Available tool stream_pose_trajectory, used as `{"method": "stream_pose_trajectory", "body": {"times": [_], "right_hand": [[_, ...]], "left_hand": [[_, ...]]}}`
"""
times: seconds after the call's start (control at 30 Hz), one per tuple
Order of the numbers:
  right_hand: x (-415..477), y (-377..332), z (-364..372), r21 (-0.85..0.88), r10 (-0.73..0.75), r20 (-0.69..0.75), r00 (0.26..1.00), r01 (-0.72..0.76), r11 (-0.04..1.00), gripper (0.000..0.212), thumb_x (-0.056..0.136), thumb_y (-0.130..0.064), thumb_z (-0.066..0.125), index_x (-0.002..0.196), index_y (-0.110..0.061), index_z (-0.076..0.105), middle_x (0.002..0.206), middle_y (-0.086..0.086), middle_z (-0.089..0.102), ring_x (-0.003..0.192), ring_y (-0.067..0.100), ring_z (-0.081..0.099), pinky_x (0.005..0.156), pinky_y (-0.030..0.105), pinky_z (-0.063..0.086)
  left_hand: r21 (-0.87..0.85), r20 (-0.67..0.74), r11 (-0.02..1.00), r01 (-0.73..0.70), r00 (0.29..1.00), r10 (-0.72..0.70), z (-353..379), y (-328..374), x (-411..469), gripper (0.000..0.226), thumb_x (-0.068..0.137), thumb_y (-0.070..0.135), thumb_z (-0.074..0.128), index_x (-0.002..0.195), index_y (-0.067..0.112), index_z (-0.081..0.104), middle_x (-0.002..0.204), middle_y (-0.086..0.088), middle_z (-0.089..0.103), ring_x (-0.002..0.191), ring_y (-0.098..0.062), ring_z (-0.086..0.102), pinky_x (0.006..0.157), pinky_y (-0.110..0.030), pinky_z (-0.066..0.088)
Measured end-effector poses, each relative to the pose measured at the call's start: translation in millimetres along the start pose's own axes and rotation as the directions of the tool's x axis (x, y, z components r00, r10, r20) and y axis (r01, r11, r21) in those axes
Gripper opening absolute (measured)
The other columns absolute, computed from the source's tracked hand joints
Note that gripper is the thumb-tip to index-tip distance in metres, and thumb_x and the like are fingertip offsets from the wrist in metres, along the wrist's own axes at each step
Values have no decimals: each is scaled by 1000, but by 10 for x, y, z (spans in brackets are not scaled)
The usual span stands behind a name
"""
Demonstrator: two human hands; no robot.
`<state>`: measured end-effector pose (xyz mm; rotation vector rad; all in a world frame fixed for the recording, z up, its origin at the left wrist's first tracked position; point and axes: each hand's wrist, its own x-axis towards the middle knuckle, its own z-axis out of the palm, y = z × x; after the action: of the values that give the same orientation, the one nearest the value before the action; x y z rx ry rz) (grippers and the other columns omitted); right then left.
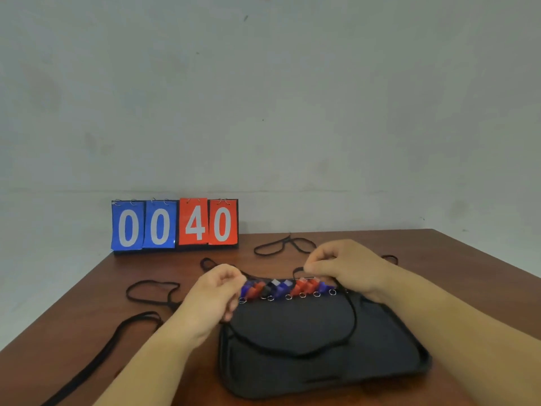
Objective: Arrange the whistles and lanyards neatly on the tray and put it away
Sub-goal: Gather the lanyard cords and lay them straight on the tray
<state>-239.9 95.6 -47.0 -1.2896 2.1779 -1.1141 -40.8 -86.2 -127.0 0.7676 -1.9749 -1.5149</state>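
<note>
A black tray (322, 373) lies on the wooden table in front of me. Along its far edge runs a row of several whistles (288, 287) in blue, red and black, each with a small metal ring. One black lanyard (304, 353) loops across the tray's middle. My left hand (212, 300) pinches one end of this lanyard at the left end of the whistle row. Above the right end of the row, my right hand (345, 266) pinches the other end of the cord with curled fingers.
Loose black lanyards lie on the table: one at the back (278, 247), one at the left (152, 290), one long cord toward the front left (96, 356), another by my right wrist (390, 257). A flip scoreboard (174, 224) reading 00 40 stands at the back left.
</note>
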Motion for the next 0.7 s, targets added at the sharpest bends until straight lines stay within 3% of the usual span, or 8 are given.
{"method": "stream_pose_trajectory", "body": {"times": [0.07, 0.13, 0.27, 0.37, 0.5, 0.57, 0.7], "right_hand": [[50, -253, 135, -35, -50, 15, 999, 50, 998, 6, 91, -25, 74, 87, -23, 78, 76, -14, 74, 69, 11, 65, 72, 24, 52], [120, -461, 244, -132, -116, 16, 993, 117, 984, 7, 91, -30, 73, 87, -27, 77, 90, -18, 74, 86, 5, 68, 72, 21, 49], [234, -657, 395, -250, -192, 40, 981, 196, 948, 6, 91, -30, 73, 87, -29, 77, 90, -17, 73, 77, -7, 65, 66, 14, 42], [280, -675, 415, -281, -213, 58, 975, 221, 934, 6, 90, -31, 75, 88, -28, 79, 92, -18, 73, 86, -2, 66, 70, 15, 43], [293, -592, 285, -220, -226, 60, 972, 234, 947, 5, 87, -31, 78, 83, -28, 80, 83, -19, 74, 78, -4, 67, 68, 15, 43], [309, -534, 180, -172, -217, 71, 974, 226, 959, 5, 87, -31, 78, 85, -28, 79, 77, -20, 74, 71, -5, 67, 69, 17, 45], [378, -479, -44, -70, -279, 116, 953, 288, 955, 1, 88, -26, 78, 87, -27, 79, 78, -7, 78, 74, 2, 72, 75, 19, 52]], "left_hand": [[189, -31, 978, -91, 995, 98, 60, 85, -70, 6, 100, 31, 64, 106, 32, 63, 94, 8, 67, 81, -7, 64, 72, -23, 52], [331, -61, 929, -168, 978, 199, 84, 96, -100, 28, 96, 34, 70, 119, 38, 55, 117, 14, 58, 103, -4, 60, 89, -22, 51], [364, -81, 909, -203, 965, 248, 86, 89, -159, 61, 92, 46, 72, 143, 44, 38, 148, 15, 34, 136, -8, 40, 117, -37, 39], [379, -103, 911, -164, 971, 218, 124, 139, -193, 80, 91, 52, 71, 154, 45, 23, 166, 16, 17, 153, -13, 21, 125, -49, 29], [399, -141, 910, -114, 973, 183, 208, 204, -220, 90, 89, 56, 70, 158, 45, 14, 171, 18, 2, 158, -15, 9, 127, -49, 22], [425, -110, 892, -156, 969, 222, 243, 220, -212, 89, 87, 60, 70, 156, 49, 15, 170, 18, 10, 156, -13, 17, 125, -50, 27], [368, 72, 898, -242, 970, 232, 349, 416, -71, 91, 83, 60, 75, 152, 55, 16, 153, 30, 39, 141, 2, 38, 118, -34, 33]]}}
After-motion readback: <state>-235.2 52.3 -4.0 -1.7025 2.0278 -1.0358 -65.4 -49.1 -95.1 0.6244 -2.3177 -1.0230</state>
